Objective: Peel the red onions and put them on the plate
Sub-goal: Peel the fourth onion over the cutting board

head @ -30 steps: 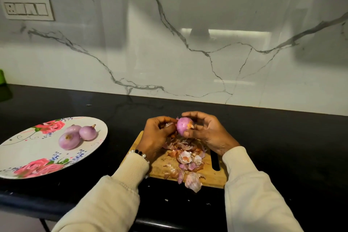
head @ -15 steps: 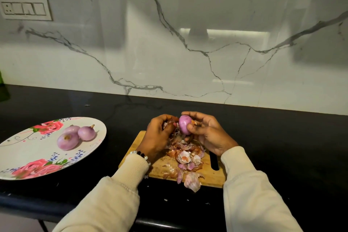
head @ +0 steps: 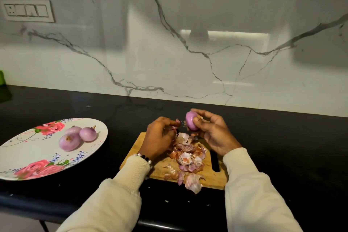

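Note:
My right hand [head: 212, 132] holds a shiny purple peeled onion [head: 190, 120] between thumb and fingers, above the far edge of the wooden cutting board [head: 209, 177]. My left hand [head: 160, 137] is just left of the onion, fingers curled, pinching a scrap of onion skin [head: 177, 121] at its fingertips. A heap of onion skins [head: 187, 156] lies on the board below both hands. Three peeled onions [head: 70, 141] sit on the flowered plate [head: 28, 154] at the left.
The black counter [head: 282, 147] runs under everything, with a white marble wall [head: 188, 43] behind. A switch panel [head: 28, 11] is on the wall at upper left. A green object [head: 1, 78] shows at the far left edge. Small skin bits lie near the counter's front edge.
My hands have drawn apart: the left came off the onion with a bit of skin, and the right lifted the onion slightly up and right.

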`<state>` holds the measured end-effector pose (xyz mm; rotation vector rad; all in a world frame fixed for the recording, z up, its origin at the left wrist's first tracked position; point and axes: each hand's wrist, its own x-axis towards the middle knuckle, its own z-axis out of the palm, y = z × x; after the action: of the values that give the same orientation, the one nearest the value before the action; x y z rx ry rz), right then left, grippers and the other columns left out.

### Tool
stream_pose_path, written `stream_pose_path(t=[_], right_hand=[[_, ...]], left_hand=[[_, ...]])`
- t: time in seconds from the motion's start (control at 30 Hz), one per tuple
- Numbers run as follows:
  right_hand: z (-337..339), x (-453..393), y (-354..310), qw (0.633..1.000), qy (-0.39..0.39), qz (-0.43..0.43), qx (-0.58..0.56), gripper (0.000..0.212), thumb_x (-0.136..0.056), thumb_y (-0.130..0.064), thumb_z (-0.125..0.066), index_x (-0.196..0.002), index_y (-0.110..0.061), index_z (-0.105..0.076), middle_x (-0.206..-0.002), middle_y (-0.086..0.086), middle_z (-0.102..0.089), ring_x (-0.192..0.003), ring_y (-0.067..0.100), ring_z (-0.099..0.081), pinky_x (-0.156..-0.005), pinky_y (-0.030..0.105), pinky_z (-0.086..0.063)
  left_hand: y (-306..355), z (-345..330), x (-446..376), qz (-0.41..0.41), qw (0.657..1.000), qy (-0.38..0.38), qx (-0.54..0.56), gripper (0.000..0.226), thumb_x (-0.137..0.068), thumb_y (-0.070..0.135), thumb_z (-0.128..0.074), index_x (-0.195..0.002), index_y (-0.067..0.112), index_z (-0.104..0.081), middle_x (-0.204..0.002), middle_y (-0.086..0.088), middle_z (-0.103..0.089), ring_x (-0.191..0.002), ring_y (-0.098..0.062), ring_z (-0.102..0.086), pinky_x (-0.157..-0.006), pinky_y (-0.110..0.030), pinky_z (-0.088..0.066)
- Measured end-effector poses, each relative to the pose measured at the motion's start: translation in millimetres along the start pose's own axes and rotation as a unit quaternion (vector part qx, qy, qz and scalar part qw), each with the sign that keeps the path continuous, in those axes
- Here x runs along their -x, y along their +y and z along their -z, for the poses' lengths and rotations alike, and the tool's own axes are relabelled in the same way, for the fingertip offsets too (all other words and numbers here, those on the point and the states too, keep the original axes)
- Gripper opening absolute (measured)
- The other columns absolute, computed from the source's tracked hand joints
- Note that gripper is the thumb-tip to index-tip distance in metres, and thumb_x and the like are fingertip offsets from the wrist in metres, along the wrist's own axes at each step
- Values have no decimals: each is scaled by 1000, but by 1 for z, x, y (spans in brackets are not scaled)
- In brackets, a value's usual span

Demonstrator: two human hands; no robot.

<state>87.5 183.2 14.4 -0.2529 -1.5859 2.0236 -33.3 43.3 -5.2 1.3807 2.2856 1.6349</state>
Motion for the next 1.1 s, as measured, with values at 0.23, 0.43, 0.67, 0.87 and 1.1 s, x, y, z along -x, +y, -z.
stream_pose_path(t=[0.23,0.43,0.67,0.87,1.1], right_hand=[[-2,1,2,991,10,40,131,58,-57,-12,-86,-113,-14,-71,-116,7,-69,-99,16,-71,-79,28,-57],[-5,3,1,976,-18,51,209,58,-60,-11,-88,-114,-20,-70,-115,2,-70,-106,18,-68,-87,32,-59],[-9,3,-2,977,-50,86,187,62,-77,13,-74,-127,-21,-60,-124,6,-67,-112,18,-67,-92,33,-57],[-4,0,-7,978,64,150,132,39,-89,12,-60,-116,-16,-67,-108,4,-72,-106,21,-69,-75,27,-59],[-7,1,-2,977,-6,111,183,44,-86,4,-70,-124,-16,-64,-118,4,-70,-105,15,-69,-82,30,-59]], left_hand=[[5,3,3,18,997,46,56,42,-92,-12,-46,-110,16,-72,-102,10,-69,-90,6,-63,-86,-13,-52],[8,4,3,32,985,19,169,25,-94,16,-62,-117,22,-69,-106,9,-71,-98,-5,-67,-87,-33,-57],[15,9,3,73,941,47,328,35,-84,10,-70,-119,10,-67,-106,-7,-73,-96,-19,-71,-82,-35,-59],[18,18,-1,130,848,129,498,32,-90,13,-66,-122,17,-65,-97,-10,-75,-84,-29,-70,-65,-32,-59],[19,14,0,165,849,76,497,29,-89,9,-66,-117,13,-67,-107,-18,-72,-92,-37,-71,-83,-47,-58]])
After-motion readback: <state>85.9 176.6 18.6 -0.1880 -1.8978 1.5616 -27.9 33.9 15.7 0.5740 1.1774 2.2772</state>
